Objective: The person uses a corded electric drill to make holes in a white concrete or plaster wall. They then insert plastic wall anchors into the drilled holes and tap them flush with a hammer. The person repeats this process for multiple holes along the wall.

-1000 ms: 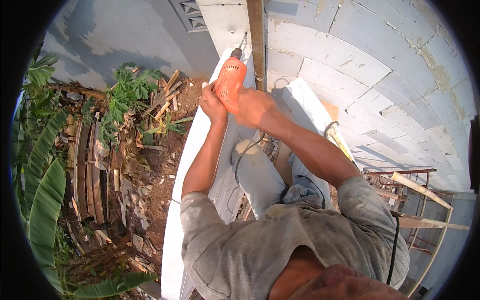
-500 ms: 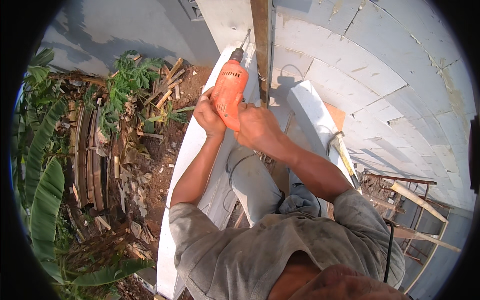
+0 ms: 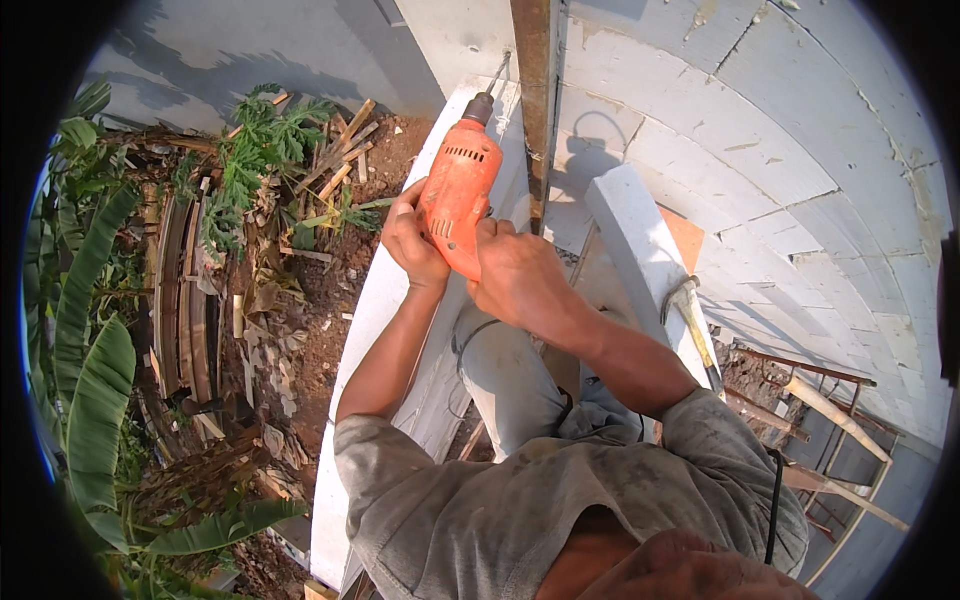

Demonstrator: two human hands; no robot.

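Observation:
An orange power drill points away from me, its long bit meeting the pale wall face ahead. My left hand is closed around the left side of the drill body. The drill's handle end is gripped by my right hand, fingers wrapped round it. Whether a finger presses the trigger is hidden. Below the drill runs the top of a white block wall. A dark cord loops beside my leg.
A hammer lies on a white block to my right. An upright wooden post stands just right of the bit. Block walling rises on the right. To the left, lower ground holds timber scraps and banana leaves.
The view has shifted slightly, so the scene sits a little to the right and lower. Both hands keep their hold on the drill, and its bit still meets the wall.

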